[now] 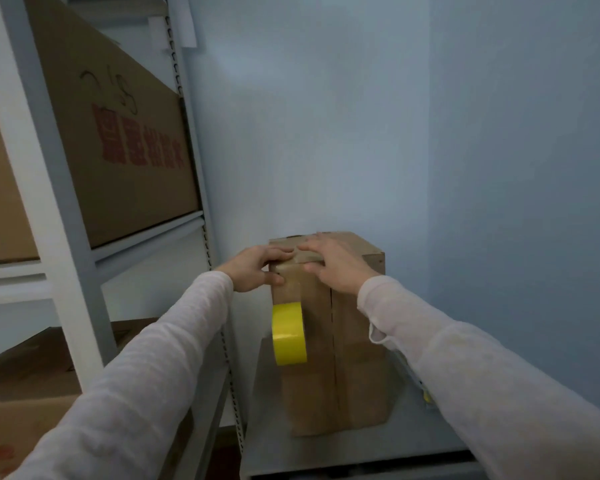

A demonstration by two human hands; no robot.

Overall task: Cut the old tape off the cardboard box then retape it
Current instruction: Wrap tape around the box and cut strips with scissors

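**Fingers (314,248) on top of the cardboard box (357,341)**

Left hand (253,268) fingers curl over the box's top-left edge, thumb pressing the tape strip (288,293). Right hand (333,266) lies flat on the box top, fingers spread. Yellow tape roll (289,333) hangs against the box's near face, below the left hand. Shelf rack (146,237) stands left of the box.

Pale blue walls (361,116) meet beside a grey metal shelving rack (66,188).
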